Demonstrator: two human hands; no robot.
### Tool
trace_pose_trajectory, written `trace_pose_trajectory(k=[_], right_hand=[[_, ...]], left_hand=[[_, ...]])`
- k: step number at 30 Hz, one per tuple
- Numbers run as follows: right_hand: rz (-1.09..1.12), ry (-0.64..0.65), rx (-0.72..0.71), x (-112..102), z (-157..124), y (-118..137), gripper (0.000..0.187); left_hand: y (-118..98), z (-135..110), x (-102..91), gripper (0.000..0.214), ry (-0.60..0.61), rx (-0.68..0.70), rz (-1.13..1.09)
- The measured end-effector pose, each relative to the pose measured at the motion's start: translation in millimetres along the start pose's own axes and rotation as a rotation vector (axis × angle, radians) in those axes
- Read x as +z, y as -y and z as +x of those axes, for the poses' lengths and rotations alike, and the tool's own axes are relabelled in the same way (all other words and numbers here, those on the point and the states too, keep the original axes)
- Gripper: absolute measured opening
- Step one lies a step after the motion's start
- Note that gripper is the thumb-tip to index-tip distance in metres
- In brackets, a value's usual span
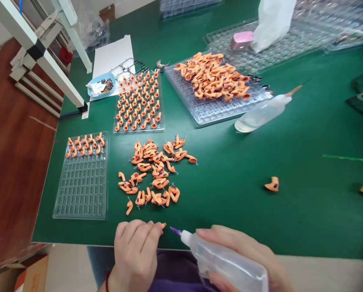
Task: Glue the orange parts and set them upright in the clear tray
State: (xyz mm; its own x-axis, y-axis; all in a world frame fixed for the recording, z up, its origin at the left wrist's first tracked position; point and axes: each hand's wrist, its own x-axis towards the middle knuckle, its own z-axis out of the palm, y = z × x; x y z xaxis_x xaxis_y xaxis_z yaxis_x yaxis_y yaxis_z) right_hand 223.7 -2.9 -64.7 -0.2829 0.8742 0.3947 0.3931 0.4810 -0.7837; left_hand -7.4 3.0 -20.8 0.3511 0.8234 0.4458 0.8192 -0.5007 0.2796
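Left hand (138, 251) pinches small orange piece (163, 225); right hand (246, 245) grips translucent, purple-tipped squeeze bottle (226, 261). Clear pocketed tray (80, 190) holds curved orange parts (82, 151).

Squeeze bottle (236, 263): translucent plastic, smooth, glossy. Orange pieces (213, 79): smooth, plastic-looking, faint sheen. Left-hand tray (80, 190): clear plastic, moulded, shiny. Tabletop (230, 174): smooth, softly reflective. Sheet (114, 50): matt white paper. Blue dish (100, 96): smooth plastic. Bench post (59, 75): white-coated, metal-looking, smooth. Carton (37, 273): matt cardboard.
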Motion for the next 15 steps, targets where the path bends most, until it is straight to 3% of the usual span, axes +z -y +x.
trace_pose_trajectory(k=[6, 15], right_hand=[[0.05, 0.014, 0.041, -1.0, -1.9, -1.1, 0.052], [0.056, 0.024, 0.044, -4.4, -4.6, 2.4, 0.041]], left_hand=[[-0.9, 1.6, -0.7, 0.017, 0.0, -0.003, -0.017], [0.4, 1.6, -0.9, 0.016, 0.001, -0.013, -0.025]])
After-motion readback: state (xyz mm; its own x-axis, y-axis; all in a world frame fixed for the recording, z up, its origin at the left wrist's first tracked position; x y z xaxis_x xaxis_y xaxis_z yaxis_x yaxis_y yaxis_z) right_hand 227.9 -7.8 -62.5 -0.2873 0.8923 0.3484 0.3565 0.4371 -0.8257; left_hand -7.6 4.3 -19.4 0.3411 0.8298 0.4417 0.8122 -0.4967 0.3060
